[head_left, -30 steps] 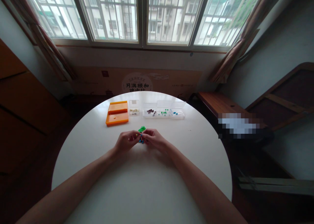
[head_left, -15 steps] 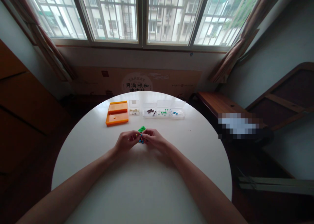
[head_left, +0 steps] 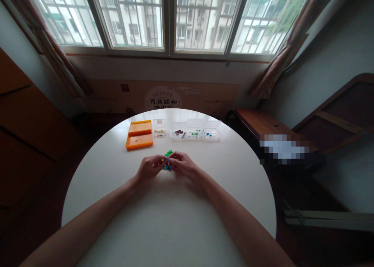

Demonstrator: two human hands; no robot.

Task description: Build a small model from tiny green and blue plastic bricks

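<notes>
My left hand [head_left: 149,168] and my right hand [head_left: 183,164] meet over the middle of the table, fingertips pinched together. Between them is a small blue plastic piece [head_left: 168,160], mostly covered by the fingers. Bright green pieces [head_left: 169,153] show just beyond the fingertips. More blue pieces [head_left: 168,168] appear just below, between the two hands. Whether the green and blue pieces are joined into one model or lie loose cannot be made out.
On the round white table [head_left: 163,220], beyond my hands, lie an orange tray [head_left: 140,145], a clear box [head_left: 159,122] of cream pieces, and a clear divided case [head_left: 195,138] with dark, green and blue pieces. A wooden bench [head_left: 257,121] stands to the right.
My fingers shift very slightly around the small blue piece, and a bit more blue and green shows between the hands. The boxes and tray stay where they were.
</notes>
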